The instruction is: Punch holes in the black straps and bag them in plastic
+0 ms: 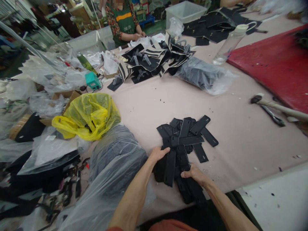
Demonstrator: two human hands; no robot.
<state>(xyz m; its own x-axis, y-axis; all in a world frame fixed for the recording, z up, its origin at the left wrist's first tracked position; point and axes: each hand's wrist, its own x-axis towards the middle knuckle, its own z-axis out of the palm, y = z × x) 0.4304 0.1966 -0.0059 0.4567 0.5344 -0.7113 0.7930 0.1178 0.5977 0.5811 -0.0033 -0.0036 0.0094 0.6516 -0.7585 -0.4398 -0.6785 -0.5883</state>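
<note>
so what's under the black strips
Pale tabletop shows around the black strips, and more strips show beneath the top ones. What lies under the pile's middle is covered. Most fingers of the left hand and right hand are hidden too.

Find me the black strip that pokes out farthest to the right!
It's the strip slanting down to the right, just below the upward-slanting strip. Its tip reaches farther right than any other's.

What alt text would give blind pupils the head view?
A left hand and right hand hold black strips piled on a pale table. A yellow bag is at left, a clear bottle upper right, another person beyond.
</note>
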